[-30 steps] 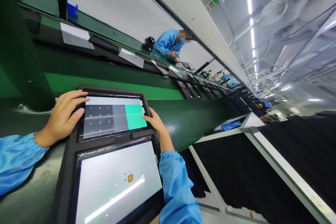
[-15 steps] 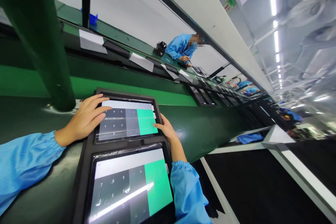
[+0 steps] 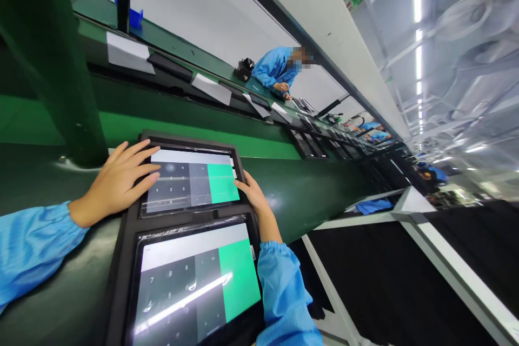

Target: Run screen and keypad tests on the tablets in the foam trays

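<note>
Two tablets lie in a black tray [image 3: 162, 223], screens up, both showing a calculator keypad with a green panel. My left hand [image 3: 117, 178] is open, fingers spread, over the left edge of the upper tablet [image 3: 182, 184]; its fingertips reach onto the screen side. At the opposite edge, my right hand [image 3: 254, 197] grips the tray's right side. Its thumb lies over the rim at the green panel, and the other fingers are mostly hidden beyond the edge. Nearer to me is the lower tablet [image 3: 170, 292], untouched, with a bright light reflection across it.
A green post [image 3: 77, 92] rises left of the tray. Behind runs a green line with white sheets [image 3: 213, 89] and more black trays [image 3: 306, 143]. A co-worker in blue [image 3: 275, 67] leans over the far bench. A white frame [image 3: 413, 203] with dark panels stands at right.
The view has shifted slightly, so the scene sits a little further left and up. My left hand's fingers have spread wider and lifted a little; my right hand stays at the tray's edge.
</note>
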{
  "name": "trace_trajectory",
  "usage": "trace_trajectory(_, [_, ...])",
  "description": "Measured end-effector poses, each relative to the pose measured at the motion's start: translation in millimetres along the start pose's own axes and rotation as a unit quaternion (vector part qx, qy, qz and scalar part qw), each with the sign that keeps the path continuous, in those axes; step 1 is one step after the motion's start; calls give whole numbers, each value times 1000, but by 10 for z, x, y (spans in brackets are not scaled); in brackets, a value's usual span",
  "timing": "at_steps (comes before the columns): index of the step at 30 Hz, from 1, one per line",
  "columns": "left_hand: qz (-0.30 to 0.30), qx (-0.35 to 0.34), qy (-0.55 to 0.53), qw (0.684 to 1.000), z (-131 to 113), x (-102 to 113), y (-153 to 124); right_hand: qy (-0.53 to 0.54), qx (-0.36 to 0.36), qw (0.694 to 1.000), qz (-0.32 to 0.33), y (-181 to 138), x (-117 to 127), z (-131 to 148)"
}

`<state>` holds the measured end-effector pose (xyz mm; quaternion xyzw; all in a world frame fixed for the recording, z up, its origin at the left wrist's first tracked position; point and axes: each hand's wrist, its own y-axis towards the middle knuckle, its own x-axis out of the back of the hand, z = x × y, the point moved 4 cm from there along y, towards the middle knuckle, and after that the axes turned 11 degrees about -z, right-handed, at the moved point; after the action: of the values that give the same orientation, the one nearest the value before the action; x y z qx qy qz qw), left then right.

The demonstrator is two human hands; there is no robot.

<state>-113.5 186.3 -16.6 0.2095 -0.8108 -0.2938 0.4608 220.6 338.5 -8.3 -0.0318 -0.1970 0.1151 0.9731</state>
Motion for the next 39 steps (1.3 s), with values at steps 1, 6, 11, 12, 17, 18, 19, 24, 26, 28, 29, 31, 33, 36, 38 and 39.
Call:
trace_trajectory(1, [-8, 8, -6, 1000, 4, 1, -6, -2, 1, 1000, 2, 2, -1, -5])
trace_trajectory(6, [-44, 45, -38, 997, 69, -37, -23, -21, -3, 1000, -12, 61, -20, -36])
trace_trajectory(11, [-43, 47, -57, 996, 91, -43, -38, -37, -16, 999, -27, 81, -35, -38])
trace_trajectory(12, [-35, 45, -58, 997, 85, -36, -37, -35, -19, 999, -20, 63, -37, -30])
trace_trajectory(17, [-9, 47, -67, 997, 61, -25, -32, -25, -30, 999, 9, -18, -60, 16])
trace_trajectory(18, [-9, 48, -73, 996, 61, -31, -31, -28, -30, 999, 5, -8, -68, 23])
trace_trajectory(19, [-8, 47, -79, 996, 62, -40, -29, -32, -29, 999, 0, 12, -77, 30])
trace_trajectory(24, [5, 41, -86, 995, 108, -51, -10, -26, -33, 999, -4, 70, -95, 63])
trace_trajectory(26, [2, 44, -84, 996, 110, -31, -38, -6, -36, 999, -2, -59, -30, 72])
trace_trajectory(28, [-1, 45, -100, 994, 44, -5, -137, 8, -36, 999, -6, -342, 90, 59])
trace_trajectory(29, [2, 46, -117, 992, -22, 9, -220, 12, -35, 999, -6, -541, 159, 38])
trace_trajectory(31, [19, 42, -159, 986, -217, 47, -444, 15, -37, 999, 4, -1017, 296, -41])
trace_trajectory(33, [40, 32, -192, 980, -454, 104, -701, 11, -49, 999, 13, -1509, 415, -166])
trace_trajectory(36, [78, -11, -230, 970, -766, 209, -1007, -19, -62, 998, -1, -2034, 519, -351])
trace_trajectory(38, [93, -38, -243, 965, -868, 269, -1107, -42, -57, 997, -12, -2174, 509, -408])
trace_trajectory(39, [96, -45, -245, 964, -884, 291, -1127, -54, -53, 997, -19, -2191, 491, -414])
